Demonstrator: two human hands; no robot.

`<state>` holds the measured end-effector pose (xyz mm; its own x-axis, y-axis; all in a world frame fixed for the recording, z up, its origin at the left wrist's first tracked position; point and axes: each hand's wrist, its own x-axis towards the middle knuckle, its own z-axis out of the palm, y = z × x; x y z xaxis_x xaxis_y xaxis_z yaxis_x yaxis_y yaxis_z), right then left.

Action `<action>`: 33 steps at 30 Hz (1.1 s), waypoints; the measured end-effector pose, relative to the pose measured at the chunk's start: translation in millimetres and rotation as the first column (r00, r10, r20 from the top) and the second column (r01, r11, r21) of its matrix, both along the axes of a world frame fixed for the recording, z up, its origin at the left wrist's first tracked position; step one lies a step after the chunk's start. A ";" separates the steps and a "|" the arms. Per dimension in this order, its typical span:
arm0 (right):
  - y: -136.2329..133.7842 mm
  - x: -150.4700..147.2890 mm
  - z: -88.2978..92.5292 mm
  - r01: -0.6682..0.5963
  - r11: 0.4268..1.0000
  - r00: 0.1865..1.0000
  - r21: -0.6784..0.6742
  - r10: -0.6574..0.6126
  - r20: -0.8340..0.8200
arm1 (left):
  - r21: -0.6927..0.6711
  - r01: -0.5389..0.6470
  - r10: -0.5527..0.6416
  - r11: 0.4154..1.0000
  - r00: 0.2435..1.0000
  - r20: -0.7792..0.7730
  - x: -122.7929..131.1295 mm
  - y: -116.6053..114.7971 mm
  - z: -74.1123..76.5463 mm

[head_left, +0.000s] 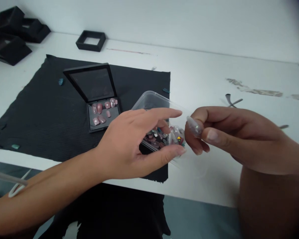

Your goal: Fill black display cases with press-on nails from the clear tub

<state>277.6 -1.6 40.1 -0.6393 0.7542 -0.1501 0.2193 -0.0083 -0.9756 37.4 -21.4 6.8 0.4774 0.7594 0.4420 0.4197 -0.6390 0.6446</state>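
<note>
Between thumb and fingers, my right hand [229,136] pinches a pointed, translucent press-on nail [194,126] with a small shiny decoration. My left hand [137,142] reaches over a clear plastic container [151,96], its thumb and index finger spread apart, gripping nothing visible. Loose press-on nails [156,136] in pink, clear and dark tones lie in the container, partly hidden behind that hand. Left of it stands an open black case [91,124] with its windowed lid raised. Several pink press-on nails [99,108] rest on its grey insert.
Under the case and part of the container lies a black cloth [35,113] on the white table [204,186]. Black rectangular frames [91,40] stand along the back. Small teal pieces [61,81] dot the cloth. A dark, thin crossed object [232,100] lies beyond my right hand.
</note>
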 end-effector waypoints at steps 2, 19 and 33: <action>-0.4 -0.5 -0.5 -0.012 1.000 1.000 0.001 0.012 0.012 | -0.003 -0.008 0.008 1.000 1.000 -0.011 0.1 -0.1 -0.5; -3.9 -0.7 -5.0 -0.061 0.994 0.980 0.086 0.043 0.197 | 0.004 0.008 -0.008 1.000 0.995 0.097 3.3 0.3 5.0; -0.1 -5.3 -12.8 -0.034 0.968 0.963 0.247 -0.034 0.269 | -0.166 0.085 -0.044 0.982 0.970 0.239 0.3 -3.4 4.5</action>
<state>272.3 -1.7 27.3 -0.6009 0.7894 -0.1254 0.4736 0.2252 -0.8515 37.7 -24.8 11.3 0.4270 0.8055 0.4109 0.2062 -0.5292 0.8230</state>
